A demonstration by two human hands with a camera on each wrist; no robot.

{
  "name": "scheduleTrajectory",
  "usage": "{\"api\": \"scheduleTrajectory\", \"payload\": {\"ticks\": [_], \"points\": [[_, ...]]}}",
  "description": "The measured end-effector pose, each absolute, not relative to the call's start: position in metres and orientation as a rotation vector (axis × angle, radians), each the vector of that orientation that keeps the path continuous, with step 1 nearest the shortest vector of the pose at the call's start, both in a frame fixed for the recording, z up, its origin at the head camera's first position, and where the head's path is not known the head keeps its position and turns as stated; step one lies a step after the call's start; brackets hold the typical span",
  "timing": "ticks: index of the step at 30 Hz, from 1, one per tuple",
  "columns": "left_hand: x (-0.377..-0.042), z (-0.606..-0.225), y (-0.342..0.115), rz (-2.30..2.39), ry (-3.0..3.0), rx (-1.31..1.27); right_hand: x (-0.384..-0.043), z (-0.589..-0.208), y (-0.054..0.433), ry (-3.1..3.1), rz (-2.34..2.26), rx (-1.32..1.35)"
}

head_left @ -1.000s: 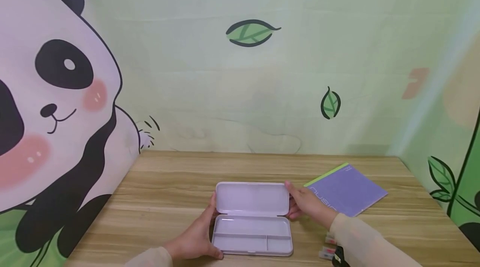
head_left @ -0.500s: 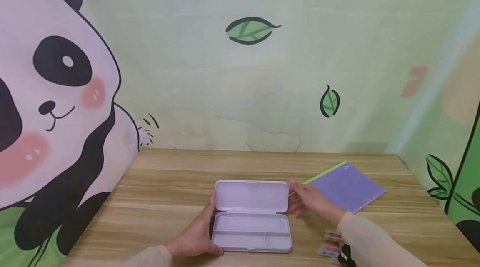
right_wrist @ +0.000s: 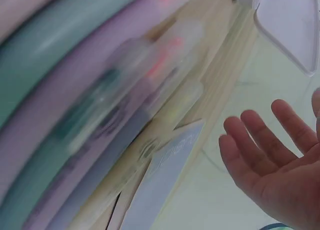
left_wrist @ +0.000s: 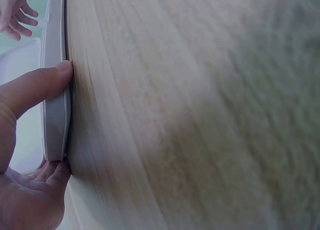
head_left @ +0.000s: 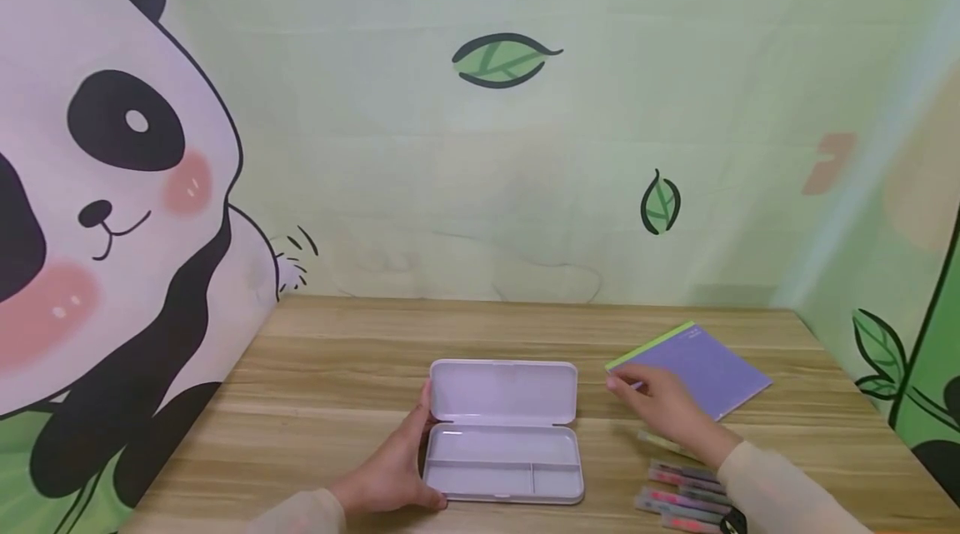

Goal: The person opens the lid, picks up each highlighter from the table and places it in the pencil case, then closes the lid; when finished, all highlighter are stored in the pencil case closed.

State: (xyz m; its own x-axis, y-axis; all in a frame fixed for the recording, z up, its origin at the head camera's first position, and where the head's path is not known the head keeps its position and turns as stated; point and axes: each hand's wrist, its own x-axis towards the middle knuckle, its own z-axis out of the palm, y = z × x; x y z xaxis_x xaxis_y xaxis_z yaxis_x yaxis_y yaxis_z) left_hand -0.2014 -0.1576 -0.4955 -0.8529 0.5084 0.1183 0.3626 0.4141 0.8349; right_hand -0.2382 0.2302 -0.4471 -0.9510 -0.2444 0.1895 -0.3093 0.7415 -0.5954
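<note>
An open white pencil case (head_left: 502, 444) lies on the wooden table, its lid folded back away from me. My left hand (head_left: 390, 467) holds it by the left side. In the left wrist view the thumb (left_wrist: 47, 82) presses the case's front wall (left_wrist: 56, 125), while the fingers wrap round its end. My right hand (head_left: 667, 409) hovers to the right of the case, overlapping the purple notebook (head_left: 712, 363) in the head view. Nothing is in it, and the right wrist view shows loosely bent fingers (right_wrist: 260, 140). Several pens (head_left: 686, 496) lie below its wrist, partly covered by the sleeve.
The notebook has a green spine strip and lies at an angle towards the back right. A pale yellow pen (head_left: 667, 444) sits between it and the other pens. Behind the table (head_left: 360, 334) hangs a printed cloth with a panda (head_left: 135, 184) and leaves.
My right hand has left the lid's right edge and moved right, towards me, uncovering more pens. The left hand stays on the case.
</note>
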Motion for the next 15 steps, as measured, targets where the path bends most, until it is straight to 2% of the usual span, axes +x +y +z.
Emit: {"api": "scheduleTrajectory", "payload": {"ticks": [6, 15], "points": [[-0.203, -0.496, -0.157, 1.4, 2.511, 0.775, -0.225, -0.45, 0.245, -2.748, 0.775, 0.573], [-0.203, -0.495, -0.158, 1.397, 2.504, 0.772, -0.206, -0.458, 0.271, -2.839, 0.621, 0.576]]}}
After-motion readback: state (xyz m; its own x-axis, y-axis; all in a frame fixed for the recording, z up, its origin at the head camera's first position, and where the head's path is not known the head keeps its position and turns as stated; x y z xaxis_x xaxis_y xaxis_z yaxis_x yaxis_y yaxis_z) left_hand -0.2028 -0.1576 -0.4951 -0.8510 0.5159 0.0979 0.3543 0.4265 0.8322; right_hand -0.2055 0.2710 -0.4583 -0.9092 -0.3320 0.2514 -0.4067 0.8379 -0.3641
